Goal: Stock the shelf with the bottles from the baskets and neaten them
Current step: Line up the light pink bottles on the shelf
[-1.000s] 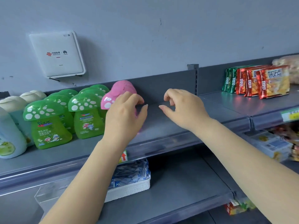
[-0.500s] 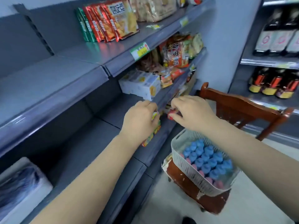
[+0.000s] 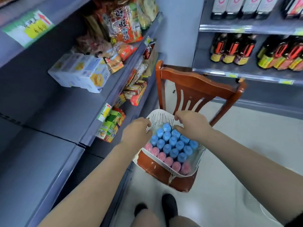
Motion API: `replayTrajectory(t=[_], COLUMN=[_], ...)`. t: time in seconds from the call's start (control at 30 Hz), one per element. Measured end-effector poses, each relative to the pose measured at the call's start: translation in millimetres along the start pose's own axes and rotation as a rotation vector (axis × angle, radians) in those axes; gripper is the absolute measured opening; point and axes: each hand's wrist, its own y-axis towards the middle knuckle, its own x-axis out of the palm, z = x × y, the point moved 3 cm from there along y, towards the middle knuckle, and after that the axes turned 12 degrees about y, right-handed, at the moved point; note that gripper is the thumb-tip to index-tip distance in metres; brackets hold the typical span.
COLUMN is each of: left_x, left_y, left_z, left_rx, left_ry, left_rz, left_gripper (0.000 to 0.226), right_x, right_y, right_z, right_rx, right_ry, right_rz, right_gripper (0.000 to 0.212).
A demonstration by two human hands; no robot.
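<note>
On a wooden chair (image 3: pixel 195 86) in the aisle sits a white slotted basket (image 3: pixel 161 116), resting on the seat and packed with upright bottles. Most have blue caps (image 3: pixel 172 141); a row with pink caps (image 3: pixel 168 161) runs along the basket's near edge.

Both hands reach out over the basket from the head view. The left hand (image 3: pixel 136 134) hangs at the basket's left rim, its fingers curled loosely downward; their tips are hidden behind the knuckles, so whether they touch the rim or a bottle cannot be told, and nothing shows in its hold. The right hand (image 3: pixel 191 126) hovers above the far bottles, thumb and forefinger spread apart in a loose, open claw with nothing between them; the thumb tip lies just beside a blue cap.

To the left stands a grey shelf (image 3: pixel 49 161) unit. Its near boards are bare, while farther along lie white boxed packs (image 3: pixel 82 72), snack bags (image 3: pixel 124 25) and small cartons (image 3: pixel 111 126) on the lower tiers. Yellow-and-green price tags (image 3: pixel 27 28) sit on the shelf lips.

Across the aisle, a second unit carries dark bottles (image 3: pixel 232 49) with red and yellow labels.

Two dark shoes (image 3: pixel 169 205) show on the pale floor (image 3: pixel 246 145) below.
</note>
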Motion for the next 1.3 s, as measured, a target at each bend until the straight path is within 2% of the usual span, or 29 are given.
replayTrajectory(t=[0.43,0.57,0.73,0.9,1.03,1.3], left_x=[91,124,173,232,279,339], left_y=[69,78,85,82,72,57], left_z=[-10,-10,11,45,67,74], left_rx=[-0.008,0.035,0.136,0.245,0.336,0.432], left_ry=[-0.101,-0.079,-0.055,-0.052,0.017,0.083], left_rz=[-0.307,-0.427,-0.539,-0.673,-0.776,-0.817], left_gripper=[0.020,0.024,0.013,0.023,0.022,0.015], right_x=[59,86,130,180,227,291], right_y=[22,25,18,-3,-11,-26], right_z=[66,81,106,130,144,170], right_rx=[0.288,0.373,0.475,0.570,0.602,0.690], right_ry=[0.121,0.135,0.155,0.053,-0.039,-0.130], right_rz=[-0.128,-0.193,-0.309,-0.471,-0.564,-0.674], right_gripper=[0.028,0.030,0.027,0.028,0.022,0.021])
